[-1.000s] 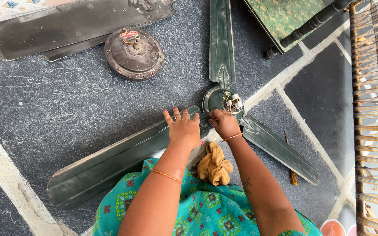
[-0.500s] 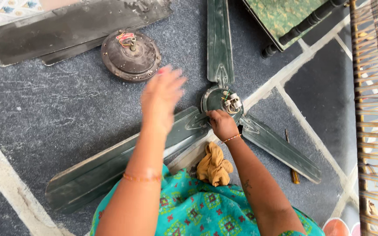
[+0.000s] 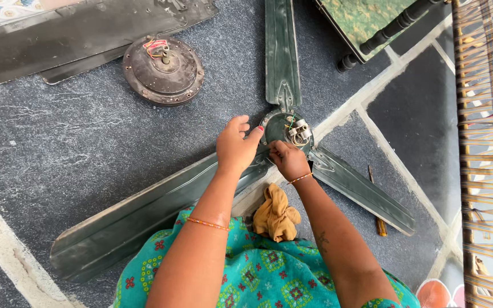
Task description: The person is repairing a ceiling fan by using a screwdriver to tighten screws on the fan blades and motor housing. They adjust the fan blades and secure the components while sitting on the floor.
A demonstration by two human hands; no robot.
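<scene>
Ceiling fan (image 3: 283,128) on floor, dusty dark-green blades, both hands at hub

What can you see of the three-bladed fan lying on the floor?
The ceiling fan lies flat on the dark stone floor, a round hub with three long, dull dark-green metal blades that look dusty and worn. Small wires and a metal fitting show at the hub centre. The left hand rests on the hub's rim and the near blade's root; the right hand grips at the hub's lower edge.
</scene>
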